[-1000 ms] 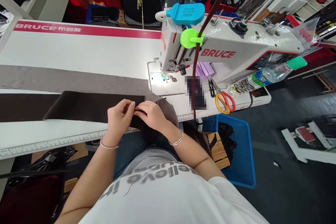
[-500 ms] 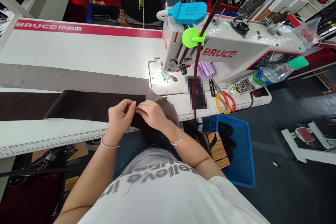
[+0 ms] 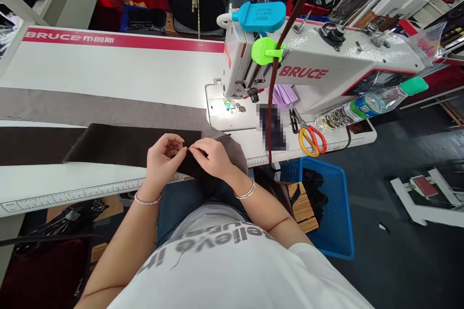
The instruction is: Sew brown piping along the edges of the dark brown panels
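My left hand (image 3: 164, 160) and my right hand (image 3: 213, 158) are close together above a dark brown cloth strip (image 3: 119, 145). Each has thumb and forefinger pinched, the tips nearly meeting. Whatever lies between the fingertips is too small to make out. Under them the strip runs over the table's front edge towards my lap. Behind it stretches a grey-brown cloth (image 3: 108, 106), whose right end droops over the edge beside my right wrist. The sewing machine (image 3: 304, 63) stands just beyond, with its lit needle plate (image 3: 226, 118) bare of cloth.
Orange-handled scissors (image 3: 311, 140), a water bottle (image 3: 373, 104) and a purple bundle (image 3: 282, 95) lie by the machine. A brown cord (image 3: 273, 72) hangs in front of it. Below at right stands a blue basket (image 3: 340, 212). A person (image 3: 195, 0) is across the table.
My hands have drawn slightly apart at the fingertips, the left one shifting a little to the left and its fingers lifting. The cloth lies as before.
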Tool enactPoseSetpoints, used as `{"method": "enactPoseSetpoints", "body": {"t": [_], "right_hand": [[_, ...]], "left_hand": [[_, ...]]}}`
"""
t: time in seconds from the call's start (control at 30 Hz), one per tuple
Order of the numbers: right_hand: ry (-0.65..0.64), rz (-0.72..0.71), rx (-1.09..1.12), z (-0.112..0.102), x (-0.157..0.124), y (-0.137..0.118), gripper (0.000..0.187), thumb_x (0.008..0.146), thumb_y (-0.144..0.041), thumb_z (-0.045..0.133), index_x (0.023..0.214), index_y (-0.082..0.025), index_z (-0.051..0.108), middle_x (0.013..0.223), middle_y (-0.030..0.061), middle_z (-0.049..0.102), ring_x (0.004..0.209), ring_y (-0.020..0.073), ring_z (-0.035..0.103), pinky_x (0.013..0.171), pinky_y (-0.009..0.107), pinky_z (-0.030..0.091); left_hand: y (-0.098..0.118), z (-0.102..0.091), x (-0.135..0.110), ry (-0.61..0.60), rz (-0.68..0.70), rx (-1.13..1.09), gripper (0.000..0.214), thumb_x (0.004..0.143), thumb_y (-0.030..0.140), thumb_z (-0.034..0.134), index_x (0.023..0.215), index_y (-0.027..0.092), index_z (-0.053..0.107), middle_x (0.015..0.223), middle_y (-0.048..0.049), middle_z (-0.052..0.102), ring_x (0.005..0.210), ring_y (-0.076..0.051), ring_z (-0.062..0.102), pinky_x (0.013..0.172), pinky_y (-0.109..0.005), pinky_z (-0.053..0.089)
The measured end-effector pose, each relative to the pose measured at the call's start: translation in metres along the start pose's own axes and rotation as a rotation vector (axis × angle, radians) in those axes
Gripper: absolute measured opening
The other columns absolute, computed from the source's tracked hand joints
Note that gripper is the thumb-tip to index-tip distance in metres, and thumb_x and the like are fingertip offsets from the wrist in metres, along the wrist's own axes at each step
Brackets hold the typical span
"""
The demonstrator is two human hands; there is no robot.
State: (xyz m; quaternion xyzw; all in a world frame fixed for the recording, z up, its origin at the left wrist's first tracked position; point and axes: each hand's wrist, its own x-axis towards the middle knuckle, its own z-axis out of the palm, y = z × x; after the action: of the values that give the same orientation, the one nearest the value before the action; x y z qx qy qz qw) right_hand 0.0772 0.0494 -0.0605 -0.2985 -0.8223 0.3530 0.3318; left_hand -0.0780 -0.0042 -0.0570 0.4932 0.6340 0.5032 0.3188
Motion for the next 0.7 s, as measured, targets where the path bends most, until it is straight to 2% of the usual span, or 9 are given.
{"method": "enactPoseSetpoints", "body": {"t": [0.33,0.7], "right_hand": [[-0.005,0.019,0.034,-0.0028,0.0016,-0.0020,0.013,0.092,-0.020,0.059,0.084,-0.016,0.068,0.083,0.0047,0.071,0.075,0.0147,0.061,0.077,0.028,0.048],[0.009,0.045,0.077,-0.0033,0.0022,-0.0021,0.015,0.093,-0.022,0.059,0.084,-0.015,0.069,0.087,0.0056,0.072,0.079,0.0147,0.063,0.076,0.027,0.049]], "left_hand": [[-0.0016,0.0010,-0.0022,-0.021,0.010,0.073,0.014,0.077,0.030,0.064,0.086,0.020,0.063,0.075,-0.0007,0.062,0.062,-0.011,0.057,0.057,-0.022,0.046],[-0.0003,-0.0012,-0.0021,-0.036,0.005,-0.059,0.014,0.076,0.029,0.070,0.084,0.020,0.062,0.076,-0.0005,0.064,0.066,-0.012,0.064,0.066,-0.025,0.056]]}}
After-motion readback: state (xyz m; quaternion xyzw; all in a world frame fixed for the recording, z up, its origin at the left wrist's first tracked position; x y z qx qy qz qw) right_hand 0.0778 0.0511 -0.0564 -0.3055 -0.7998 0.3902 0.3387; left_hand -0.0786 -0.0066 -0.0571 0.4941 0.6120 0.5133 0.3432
